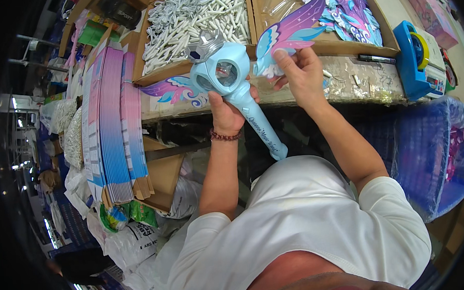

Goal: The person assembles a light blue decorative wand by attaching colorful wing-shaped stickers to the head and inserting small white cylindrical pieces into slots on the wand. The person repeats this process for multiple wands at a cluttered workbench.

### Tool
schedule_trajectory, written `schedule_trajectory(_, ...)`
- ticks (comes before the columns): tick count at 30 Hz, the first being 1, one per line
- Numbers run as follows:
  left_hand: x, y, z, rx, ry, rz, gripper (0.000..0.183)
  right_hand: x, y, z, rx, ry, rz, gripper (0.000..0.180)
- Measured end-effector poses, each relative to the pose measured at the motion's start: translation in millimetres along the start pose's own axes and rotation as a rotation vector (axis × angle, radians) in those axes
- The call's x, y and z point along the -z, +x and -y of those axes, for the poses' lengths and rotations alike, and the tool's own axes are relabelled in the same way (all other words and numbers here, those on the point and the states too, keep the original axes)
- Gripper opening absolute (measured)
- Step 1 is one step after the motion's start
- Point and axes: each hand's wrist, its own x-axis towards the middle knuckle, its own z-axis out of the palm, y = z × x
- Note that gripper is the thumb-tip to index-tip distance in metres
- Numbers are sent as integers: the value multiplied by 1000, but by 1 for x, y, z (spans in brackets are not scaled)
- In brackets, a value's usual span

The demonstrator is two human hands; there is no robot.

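My left hand (230,109) grips a light blue plastic toy wand (260,122) just below its head, which has round windows and a silver crown (207,46). The wand's handle slants down towards my belly. One purple and blue wing (172,89) stands out from the left side of the head. My right hand (301,68) pinches a second printed wing (294,27) by its lower part, just right of the wand head. The wing's narrow blue end points at the head, with a small gap between them.
Behind the hands stand cardboard trays of white sticks and cords (198,24) and of loose wings (351,16). A black marker (376,59) and a blue tape dispenser (410,60) are at the right. Folded printed boxes (113,123) stand left; a blue plastic-lined bin (425,162) is lower right.
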Motion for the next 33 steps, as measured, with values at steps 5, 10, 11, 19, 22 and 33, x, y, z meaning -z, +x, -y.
schedule_trajectory(5,2,1,7,35,-17,3,93,-3,-5,-7,106,-19,-17,25)
schedule_trajectory(10,-3,2,5,44,13,19,95,-3,-13,-12,37,50,182,19)
schedule_trajectory(11,-6,2,5,36,26,12,94,-4,-13,-10,51,49,153,17)
schedule_trajectory(19,7,-1,9,25,69,72,93,12,-5,-7,8,-261,230,14)
schedule_trajectory(22,-5,-4,3,45,118,24,94,15,-5,12,-147,-213,323,13)
schedule_trajectory(33,-10,-17,4,100,274,17,104,9,-26,12,109,-203,342,12)
